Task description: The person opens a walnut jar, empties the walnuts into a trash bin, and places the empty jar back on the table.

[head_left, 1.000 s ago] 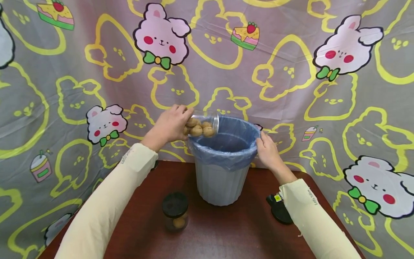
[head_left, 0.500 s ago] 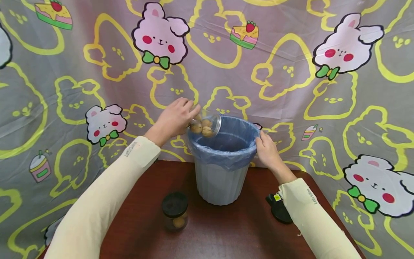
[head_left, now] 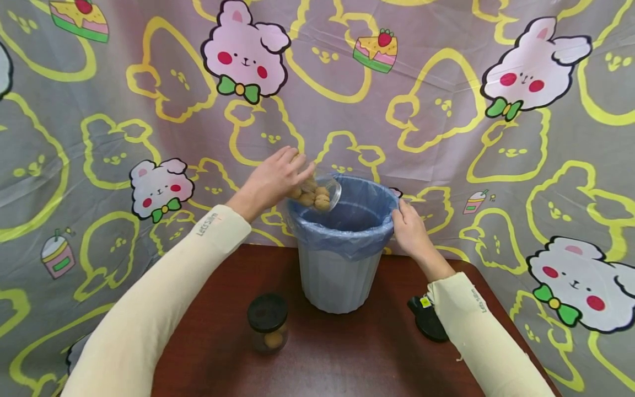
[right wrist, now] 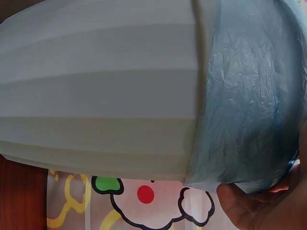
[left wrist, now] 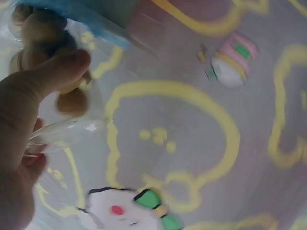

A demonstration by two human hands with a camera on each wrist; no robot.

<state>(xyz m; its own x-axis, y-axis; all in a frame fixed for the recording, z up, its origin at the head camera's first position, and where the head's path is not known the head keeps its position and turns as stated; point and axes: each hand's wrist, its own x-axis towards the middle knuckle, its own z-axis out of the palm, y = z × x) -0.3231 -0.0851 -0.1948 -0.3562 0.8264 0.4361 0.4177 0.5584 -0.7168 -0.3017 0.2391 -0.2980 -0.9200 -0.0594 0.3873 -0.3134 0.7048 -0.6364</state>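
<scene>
My left hand grips a clear jar of walnuts, tipped with its mouth toward the bin's opening. In the left wrist view the thumb lies along the jar's side, and several walnuts sit toward its mouth. A pale grey trash bin, lined with a blue plastic bag, stands upright under the jar. My right hand holds the bin's right rim, fingers at the bag's folded edge. In the right wrist view the thumb presses near the blue bag.
On the dark red table, a second jar with a black lid stands at front left, a walnut inside. A flat black object with a yellow-green tag lies beside the right sleeve. A patterned cloth hangs close behind the bin.
My left hand has risen slightly and shifted right, tilting the jar's mouth further down over the bin. The walnuts have slid along inside the jar. My right hand stays at the rim.
</scene>
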